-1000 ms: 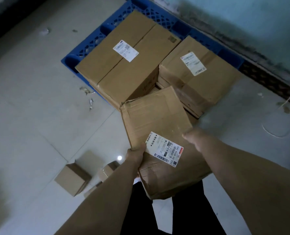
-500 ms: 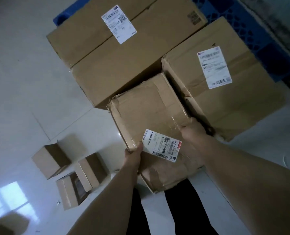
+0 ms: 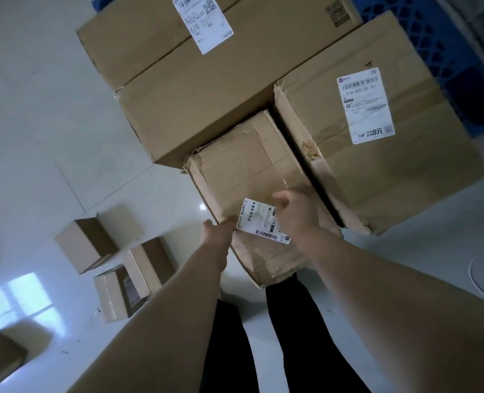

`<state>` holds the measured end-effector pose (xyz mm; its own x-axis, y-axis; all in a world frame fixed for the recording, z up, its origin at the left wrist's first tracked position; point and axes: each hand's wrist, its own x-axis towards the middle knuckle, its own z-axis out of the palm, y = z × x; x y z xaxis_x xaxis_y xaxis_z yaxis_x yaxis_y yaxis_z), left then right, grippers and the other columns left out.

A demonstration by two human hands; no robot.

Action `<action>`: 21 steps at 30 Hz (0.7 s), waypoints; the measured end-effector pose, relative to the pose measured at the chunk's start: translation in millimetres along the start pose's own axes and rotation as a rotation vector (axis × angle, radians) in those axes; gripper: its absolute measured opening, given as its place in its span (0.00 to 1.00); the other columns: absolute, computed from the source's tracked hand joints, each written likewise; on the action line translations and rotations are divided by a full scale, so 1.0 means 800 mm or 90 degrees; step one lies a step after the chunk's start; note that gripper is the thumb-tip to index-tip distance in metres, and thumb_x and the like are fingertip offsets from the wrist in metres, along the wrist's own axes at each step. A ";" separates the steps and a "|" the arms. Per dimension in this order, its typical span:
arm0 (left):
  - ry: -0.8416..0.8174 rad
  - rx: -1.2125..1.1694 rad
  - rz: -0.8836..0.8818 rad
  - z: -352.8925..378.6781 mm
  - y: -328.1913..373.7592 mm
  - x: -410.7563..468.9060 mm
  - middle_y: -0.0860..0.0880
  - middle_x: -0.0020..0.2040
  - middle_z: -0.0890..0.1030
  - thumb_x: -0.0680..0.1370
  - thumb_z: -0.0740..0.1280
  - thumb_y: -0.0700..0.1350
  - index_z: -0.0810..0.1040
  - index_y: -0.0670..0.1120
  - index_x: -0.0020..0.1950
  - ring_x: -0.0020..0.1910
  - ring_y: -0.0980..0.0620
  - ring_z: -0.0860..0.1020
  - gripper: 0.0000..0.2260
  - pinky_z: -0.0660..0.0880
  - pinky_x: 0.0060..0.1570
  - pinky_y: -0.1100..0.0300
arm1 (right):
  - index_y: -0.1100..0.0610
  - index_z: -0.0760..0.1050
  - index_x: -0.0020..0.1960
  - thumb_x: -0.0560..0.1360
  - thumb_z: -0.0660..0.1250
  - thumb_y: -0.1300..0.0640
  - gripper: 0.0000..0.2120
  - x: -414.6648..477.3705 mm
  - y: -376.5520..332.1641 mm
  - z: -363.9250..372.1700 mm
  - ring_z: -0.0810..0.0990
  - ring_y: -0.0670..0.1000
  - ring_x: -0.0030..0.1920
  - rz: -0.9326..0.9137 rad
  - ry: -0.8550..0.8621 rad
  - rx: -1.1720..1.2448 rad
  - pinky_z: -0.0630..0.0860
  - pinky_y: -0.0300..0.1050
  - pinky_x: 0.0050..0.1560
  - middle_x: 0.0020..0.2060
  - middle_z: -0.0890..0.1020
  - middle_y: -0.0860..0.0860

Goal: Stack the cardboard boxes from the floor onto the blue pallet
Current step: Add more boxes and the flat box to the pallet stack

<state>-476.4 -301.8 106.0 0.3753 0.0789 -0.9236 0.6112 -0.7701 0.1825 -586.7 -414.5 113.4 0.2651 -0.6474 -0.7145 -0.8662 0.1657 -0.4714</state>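
Crumpled cardboard box (image 3: 249,171) lies wedged between long box (image 3: 206,95) far left and wide box (image 3: 399,171) right, blue pallet (image 3: 447,52) behind. Left hand (image 3: 216,232) at its near-left edge; grip cannot be told. Right hand (image 3: 294,214) over shipping label (image 3: 255,219), fingers relaxed, released.

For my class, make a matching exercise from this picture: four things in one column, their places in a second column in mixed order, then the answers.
Things
1. crumpled box
2. blue pallet
3. small boxes
4. right hand

Places
A. on the floor at the left
B. over the crumpled box's white label
C. upper right edge of the view
D. in the corner between two bigger boxes

Pairs: 1-D, 2-C, 3-A, 4-B
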 end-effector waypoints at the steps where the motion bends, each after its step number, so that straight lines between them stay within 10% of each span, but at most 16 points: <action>1: 0.000 0.004 0.009 -0.008 0.005 -0.007 0.49 0.45 0.71 0.80 0.64 0.43 0.57 0.47 0.78 0.37 0.53 0.69 0.28 0.68 0.38 0.58 | 0.53 0.78 0.62 0.79 0.60 0.64 0.16 -0.003 -0.002 -0.003 0.81 0.52 0.53 -0.001 0.002 0.006 0.79 0.43 0.45 0.57 0.82 0.51; 7: -0.024 0.008 0.064 -0.066 0.018 -0.051 0.44 0.48 0.72 0.79 0.61 0.40 0.68 0.43 0.71 0.37 0.51 0.70 0.20 0.69 0.43 0.57 | 0.57 0.79 0.59 0.78 0.60 0.64 0.14 -0.043 -0.032 -0.006 0.80 0.55 0.55 -0.011 0.018 0.033 0.78 0.47 0.54 0.56 0.82 0.54; 10: -0.040 -0.006 0.090 -0.108 0.010 -0.078 0.37 0.69 0.71 0.78 0.62 0.39 0.63 0.36 0.73 0.58 0.41 0.76 0.24 0.73 0.46 0.56 | 0.56 0.80 0.57 0.78 0.60 0.63 0.13 -0.079 -0.055 0.002 0.80 0.55 0.57 -0.044 0.034 0.018 0.75 0.44 0.55 0.56 0.82 0.54; 14: -0.072 -0.022 0.126 -0.180 -0.014 -0.114 0.45 0.46 0.73 0.78 0.62 0.39 0.67 0.39 0.72 0.50 0.47 0.73 0.22 0.73 0.44 0.56 | 0.59 0.81 0.57 0.77 0.62 0.63 0.12 -0.141 -0.096 0.029 0.78 0.56 0.60 -0.105 0.042 0.005 0.71 0.42 0.59 0.57 0.82 0.55; 17: -0.087 -0.026 0.135 -0.249 -0.040 -0.141 0.45 0.46 0.73 0.78 0.62 0.39 0.78 0.44 0.52 0.44 0.49 0.73 0.06 0.73 0.43 0.55 | 0.57 0.82 0.54 0.76 0.64 0.62 0.11 -0.190 -0.124 0.066 0.80 0.56 0.57 -0.119 0.042 0.033 0.73 0.43 0.59 0.54 0.83 0.55; 21: -0.062 -0.051 0.160 -0.340 -0.085 -0.163 0.45 0.45 0.74 0.80 0.61 0.38 0.72 0.47 0.38 0.41 0.49 0.74 0.11 0.71 0.42 0.56 | 0.53 0.82 0.49 0.74 0.66 0.61 0.08 -0.260 -0.157 0.123 0.82 0.55 0.53 -0.160 0.009 0.052 0.77 0.47 0.58 0.51 0.84 0.55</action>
<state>-377.3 -87.4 305.6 0.4554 -0.1718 -0.8735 0.5628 -0.7047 0.4320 -491.4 -227.3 270.2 0.4619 -0.6857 -0.5626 -0.7364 0.0571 -0.6742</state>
